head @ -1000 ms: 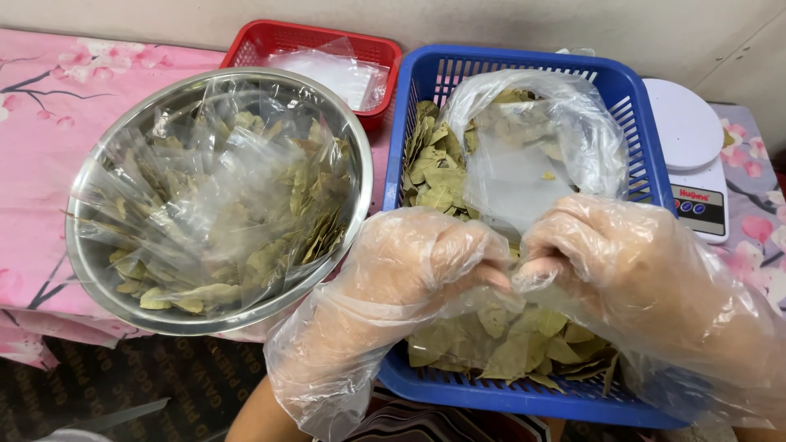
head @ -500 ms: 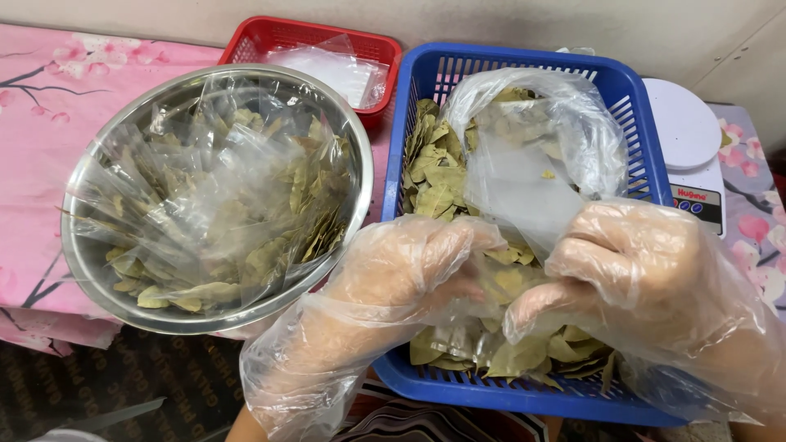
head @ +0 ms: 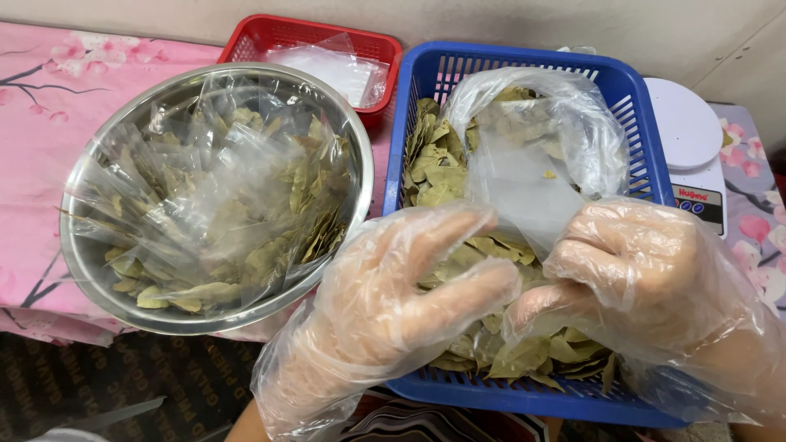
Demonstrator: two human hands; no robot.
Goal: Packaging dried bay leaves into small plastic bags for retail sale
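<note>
Dried leaves [head: 446, 176], olive-green and flat, fill the blue basket [head: 622, 90] right of centre, where both gloved hands work.

Far left: a pink cloth with a blossom print [head: 41, 106] covers the table. On it stands a steel bowl [head: 86, 270] holding clear packets of leaves [head: 237, 205], piled loosely and overlapping.

Behind the bowl, touching the blue basket's left wall, sits a red basket [head: 270, 33] containing empty clear bags [head: 336, 69].

Left hand [head: 393, 303]: covered by a loose clear glove, positioned over the near half of the blue basket. Fingers lie extended and close together, pointing right toward the other hand. Whether they grip any leaves cannot be determined.

Clear bag [head: 524, 164]: lies open on the leaves in the blue basket, partly filled, mouth toward the hands.

Right hand [head: 630, 270]: also gloved, fingers curled and closed on the near edge of the clear bag.

Far right: a white kitchen scale [head: 684, 131] stands just beside the blue basket.
</note>
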